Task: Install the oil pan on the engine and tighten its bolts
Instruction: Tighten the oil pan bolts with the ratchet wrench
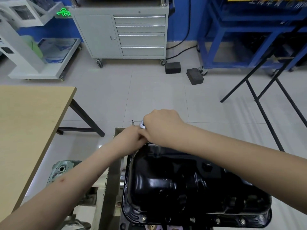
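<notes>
Grey floor tiles and a white tool cabinet (121,34) fill the background of this workshop. On the engine (116,180) the black oil pan (182,185) already sits in place, and several bolts (192,219) show along its near edge. At the far corner the right hand (162,126) is clamped around a shiny ratchet (142,125), while the left hand (132,135) touches beneath it; whether that grip is together I cannot tell. I judge tightening is under way. A wooden desk (33,122) stands left, not blocking.
</notes>
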